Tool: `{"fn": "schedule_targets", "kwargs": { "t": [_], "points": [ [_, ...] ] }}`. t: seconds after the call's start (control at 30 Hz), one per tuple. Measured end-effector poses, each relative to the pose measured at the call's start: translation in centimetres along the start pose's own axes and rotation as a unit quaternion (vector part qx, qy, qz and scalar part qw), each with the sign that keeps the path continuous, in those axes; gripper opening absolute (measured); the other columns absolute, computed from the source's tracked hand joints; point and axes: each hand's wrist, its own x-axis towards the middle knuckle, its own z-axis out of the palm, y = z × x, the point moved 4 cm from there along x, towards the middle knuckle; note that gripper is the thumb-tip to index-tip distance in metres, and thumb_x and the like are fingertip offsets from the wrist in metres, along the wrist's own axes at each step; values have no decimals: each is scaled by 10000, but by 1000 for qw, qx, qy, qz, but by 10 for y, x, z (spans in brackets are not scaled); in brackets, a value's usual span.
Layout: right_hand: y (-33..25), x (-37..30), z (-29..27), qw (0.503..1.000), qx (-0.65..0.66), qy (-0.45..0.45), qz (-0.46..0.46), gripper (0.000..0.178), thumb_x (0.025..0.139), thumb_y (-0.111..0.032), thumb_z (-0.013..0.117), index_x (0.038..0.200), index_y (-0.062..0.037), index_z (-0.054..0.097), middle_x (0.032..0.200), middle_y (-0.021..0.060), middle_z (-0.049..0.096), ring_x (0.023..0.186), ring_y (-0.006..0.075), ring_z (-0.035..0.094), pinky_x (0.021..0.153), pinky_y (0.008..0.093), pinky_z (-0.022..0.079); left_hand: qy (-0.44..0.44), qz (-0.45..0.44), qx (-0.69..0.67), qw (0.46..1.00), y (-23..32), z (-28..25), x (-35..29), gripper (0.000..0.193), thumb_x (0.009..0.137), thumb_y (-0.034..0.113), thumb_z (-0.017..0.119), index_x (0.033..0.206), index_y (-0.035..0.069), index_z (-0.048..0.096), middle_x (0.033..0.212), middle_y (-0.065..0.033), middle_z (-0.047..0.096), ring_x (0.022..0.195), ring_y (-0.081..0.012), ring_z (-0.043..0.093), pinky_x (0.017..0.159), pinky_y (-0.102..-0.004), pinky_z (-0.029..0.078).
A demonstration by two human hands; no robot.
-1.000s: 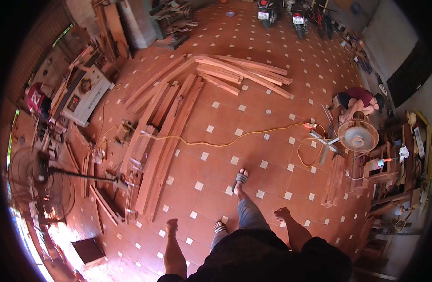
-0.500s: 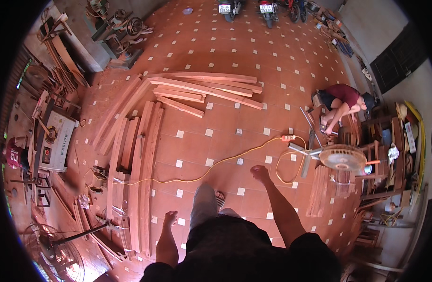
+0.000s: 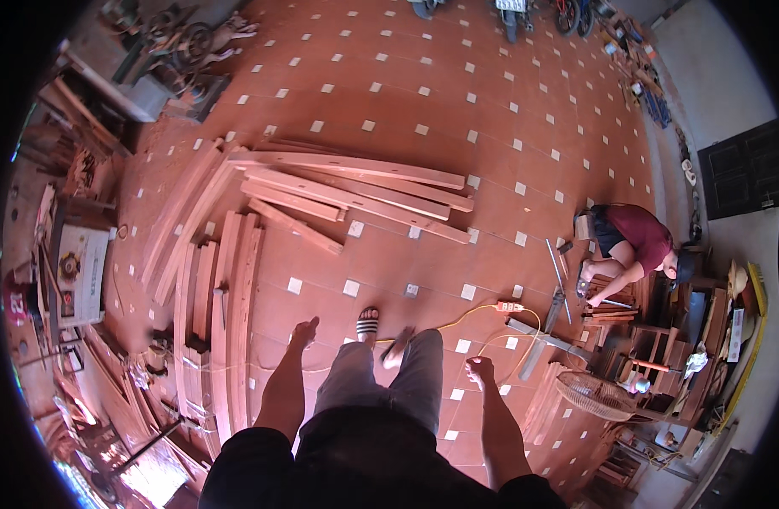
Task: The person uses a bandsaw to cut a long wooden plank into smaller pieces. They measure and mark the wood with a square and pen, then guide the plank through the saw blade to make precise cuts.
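Observation:
My left hand hangs in front of my left thigh, its fingers loosely curled, with nothing seen in it. Nearest to it on the left are long reddish timber beams lying side by side, a hammer resting on them. My right hand is closed in a loose fist beside my right leg, apart from everything. Past it, a yellow extension cord loops on the tiles to an orange socket block. My feet, in striped sandals, are in mid-stride.
Ahead lies a spread of loose timber beams. At the right a person in a maroon shirt crouches over wood pieces, near a standing fan and a cluttered wooden rack. A white-panelled machine stands left; motorbikes stand far ahead.
I have stepped forward, so the beams and fan sit nearer. My left hand has swung forward and my right hand back. The crouching person stays in place.

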Motion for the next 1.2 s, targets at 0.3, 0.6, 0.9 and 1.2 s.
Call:
{"fn": "schedule_targets", "kwargs": {
  "t": [0.3,0.6,0.9,1.2],
  "points": [
    [-113,275,-11,966,-247,38,-72,273,893,-349,756,992,-105,826,986,140,812,980,310,783,930,435,604,-88,-82,-261,958,231,190,197,959,918,812,598,1512,62,535,1396,-135,613,1244,-342,613,982,-579,512],
    [-341,536,54,823,-406,116,-379,641,857,-174,825,1413,-25,543,1308,234,624,1189,430,613,1035,517,505,-72,-78,-515,850,313,353,456,1236,874,913,518,1716,97,128,1775,-143,174,1619,-337,218,1247,-641,220],
    [-399,531,148,718,-499,-13,-485,1114,733,-308,959,1616,-69,321,1581,194,476,1445,382,466,1206,545,366,97,-72,-693,711,367,380,484,1252,853,940,503,1649,-9,322,1679,-143,400,1546,-287,375,1279,-414,281],
    [-421,522,172,734,-530,22,-424,1407,497,-428,1060,1601,-18,291,1500,200,477,1422,384,453,1257,555,319,99,-112,-653,743,349,286,516,1328,776,988,539,1679,48,285,1701,-142,364,1563,-311,339,1271,-488,279]
  ]
}}
